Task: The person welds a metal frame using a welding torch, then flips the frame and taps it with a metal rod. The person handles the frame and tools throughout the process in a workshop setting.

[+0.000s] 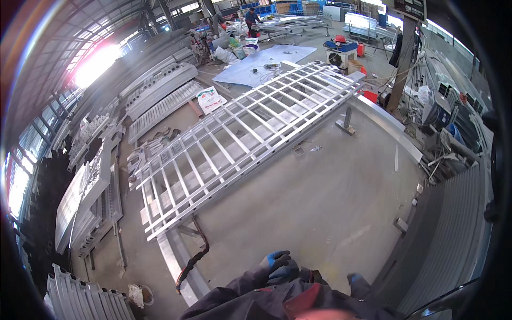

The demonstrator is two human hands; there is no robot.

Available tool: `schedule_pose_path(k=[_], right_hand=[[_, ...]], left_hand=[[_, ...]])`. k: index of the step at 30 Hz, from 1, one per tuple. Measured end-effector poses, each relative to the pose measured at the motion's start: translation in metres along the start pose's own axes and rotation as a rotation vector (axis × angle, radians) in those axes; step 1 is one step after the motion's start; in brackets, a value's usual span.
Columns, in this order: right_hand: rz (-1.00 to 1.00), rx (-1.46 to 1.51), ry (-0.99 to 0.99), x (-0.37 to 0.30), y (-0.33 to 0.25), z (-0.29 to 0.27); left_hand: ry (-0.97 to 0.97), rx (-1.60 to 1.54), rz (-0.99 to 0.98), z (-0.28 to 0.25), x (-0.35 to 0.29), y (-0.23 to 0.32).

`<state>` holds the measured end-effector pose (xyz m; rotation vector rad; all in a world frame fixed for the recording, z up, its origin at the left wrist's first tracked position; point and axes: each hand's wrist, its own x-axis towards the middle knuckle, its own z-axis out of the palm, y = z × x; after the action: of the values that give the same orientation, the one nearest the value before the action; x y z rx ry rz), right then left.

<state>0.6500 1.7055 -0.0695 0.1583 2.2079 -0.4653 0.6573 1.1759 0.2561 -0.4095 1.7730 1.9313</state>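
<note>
My left hand (274, 260), in a grey and blue glove, is held close in front of my dark jacket (250, 301). Its fingers point to the right; whether they grip anything is too small to tell. A rounded blue-grey shape (284, 273) lies just below it, and I cannot make out what it is. My right hand cannot be picked out. Beyond my left hand, a long silver metal railing frame (234, 154) with many crossbars lies across supports. A pale metal beam (181, 266) sits under its near end, with a dark cable (196, 255) hanging over it.
Stacked metal profiles (88, 197) line the left side. Ribbed grey panels (442, 234) lie at the right. A white sack (210, 100) and a pale blue sheet (264, 64) are beyond the frame. A post (404, 69) stands at the right, and another person (252, 22) is far off.
</note>
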Motion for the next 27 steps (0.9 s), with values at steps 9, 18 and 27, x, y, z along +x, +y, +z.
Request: schedule_pose_path(k=[9, 18, 27], right_hand=[[-0.256, 1.008, 0.118, 0.207, -0.196, -0.218], [0.006, 0.219, -0.132, 0.213, -0.163, -0.293], [-0.153, -0.192, -0.074, 0.438, -0.281, -0.509]], left_hand=[[0.017, -0.110, -0.035, -0.072, 0.224, 0.092], [0.104, -0.145, -0.009, -0.156, 0.421, 0.183], [0.456, -0.703, -0.129, -0.183, 0.544, 0.182]])
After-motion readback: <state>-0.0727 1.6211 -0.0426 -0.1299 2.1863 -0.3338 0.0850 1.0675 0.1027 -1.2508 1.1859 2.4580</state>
